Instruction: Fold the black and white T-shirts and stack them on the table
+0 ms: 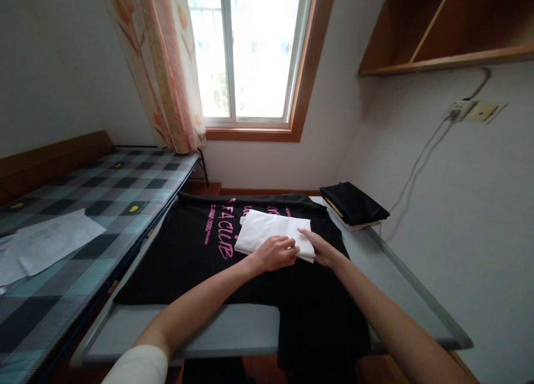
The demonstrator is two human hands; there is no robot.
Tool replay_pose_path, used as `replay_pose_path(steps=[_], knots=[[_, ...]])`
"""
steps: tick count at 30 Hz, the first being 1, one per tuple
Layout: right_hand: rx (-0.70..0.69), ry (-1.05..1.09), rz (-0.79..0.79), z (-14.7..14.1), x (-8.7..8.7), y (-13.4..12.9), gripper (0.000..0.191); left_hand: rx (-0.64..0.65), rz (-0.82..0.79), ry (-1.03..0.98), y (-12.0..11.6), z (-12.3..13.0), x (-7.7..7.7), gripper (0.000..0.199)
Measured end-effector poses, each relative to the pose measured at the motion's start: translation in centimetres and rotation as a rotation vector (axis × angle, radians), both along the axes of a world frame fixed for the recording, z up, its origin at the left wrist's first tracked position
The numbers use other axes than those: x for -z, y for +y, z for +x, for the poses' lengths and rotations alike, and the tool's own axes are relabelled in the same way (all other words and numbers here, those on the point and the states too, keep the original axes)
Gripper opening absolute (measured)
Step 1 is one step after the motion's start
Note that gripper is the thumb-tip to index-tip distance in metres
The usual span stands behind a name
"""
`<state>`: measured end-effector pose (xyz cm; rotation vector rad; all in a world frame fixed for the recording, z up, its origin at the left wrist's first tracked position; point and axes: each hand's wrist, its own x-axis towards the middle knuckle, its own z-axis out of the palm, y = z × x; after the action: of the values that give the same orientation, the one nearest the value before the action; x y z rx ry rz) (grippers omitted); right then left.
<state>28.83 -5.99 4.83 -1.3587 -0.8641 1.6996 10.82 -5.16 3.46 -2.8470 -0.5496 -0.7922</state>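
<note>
A folded white cloth [267, 226], flat and roughly rectangular, is held just over or on a spread black T-shirt [175, 261] with pink lettering; whether it touches the shirt I cannot tell. My left hand [276, 254] is closed at the cloth's near edge, fingers curled over it. At the right end, my right hand [321, 247] grips the cloth with the thumb on top and the other fingers hidden beneath. The black shirt lies across a light table [200, 328], and part of it hangs over the near edge.
Folded clothes with a black one on top [354, 203] lie at the table's back right. On the left stands a bed with a checked mattress [104, 200] and paper sheets [58, 239]. Cables [417, 161] run down the right wall, below a wooden shelf [450, 58].
</note>
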Motion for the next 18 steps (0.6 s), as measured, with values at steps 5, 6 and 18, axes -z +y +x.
replay_pose_path(steps=[5,6,18], knots=[[0.111,-0.232,0.123,2.3,-1.3,0.5,0.037,-0.303,-0.213,-0.302,2.1,-4.3,-0.7,0.032],[0.116,-0.274,0.139,3.7,-2.3,0.6,0.036,-0.39,-0.265,-0.369,3.0,-5.7,-0.5,0.035],[0.116,-0.605,0.151,11.1,-17.4,2.8,0.031,-0.644,-0.491,-0.39,7.1,-11.1,3.1,0.03]])
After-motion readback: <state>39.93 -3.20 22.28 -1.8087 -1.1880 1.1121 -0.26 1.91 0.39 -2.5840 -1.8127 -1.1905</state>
